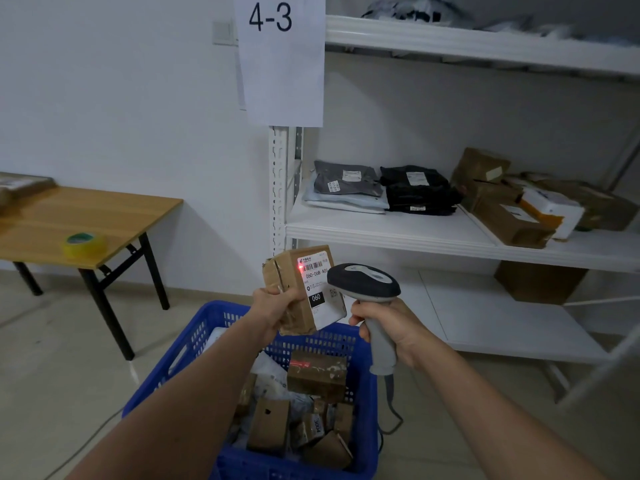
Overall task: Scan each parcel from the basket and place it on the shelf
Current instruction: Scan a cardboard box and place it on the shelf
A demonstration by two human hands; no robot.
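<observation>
The basket (194, 344) of boxes sits nearest. Above it the left hand (273, 306) grips a parcel (304, 289), label up, a red dot on its barcode. The right hand (391, 330) clasps the scanner (367, 282). Behind stands the shelf (391, 233).

Plain white wall (121, 98) behind a wooden-topped table (86, 216) with black folding legs, standing on a pale tiled floor (52, 358)

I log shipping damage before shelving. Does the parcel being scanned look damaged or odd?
Yes, mildly. The cardboard parcel in the left hand has a crumpled, dented side. Its label looks intact; the scanner in the right hand lights its barcode red.
</observation>
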